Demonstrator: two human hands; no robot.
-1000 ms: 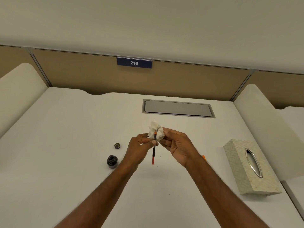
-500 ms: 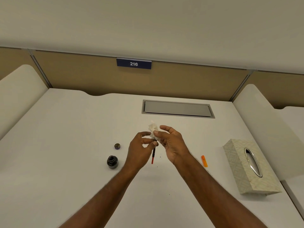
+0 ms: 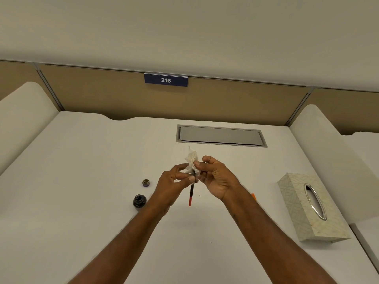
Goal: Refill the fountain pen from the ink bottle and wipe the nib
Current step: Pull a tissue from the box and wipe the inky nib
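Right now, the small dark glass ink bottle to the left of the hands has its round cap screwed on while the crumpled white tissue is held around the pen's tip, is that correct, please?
Not quite: the head view shows the small dark glass ink bottle open, its round cap lying apart on the white desk behind it. The rest holds: the crumpled white tissue is around the tip of the black-and-red pen, held by the left hand and right hand.

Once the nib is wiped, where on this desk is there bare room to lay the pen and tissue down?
Bare desk lies left of the ink bottle and its cap. Another bare patch sits near the hatch, above the tissue. The stretch from the right hand past the orange piece to the tissue box is tighter.
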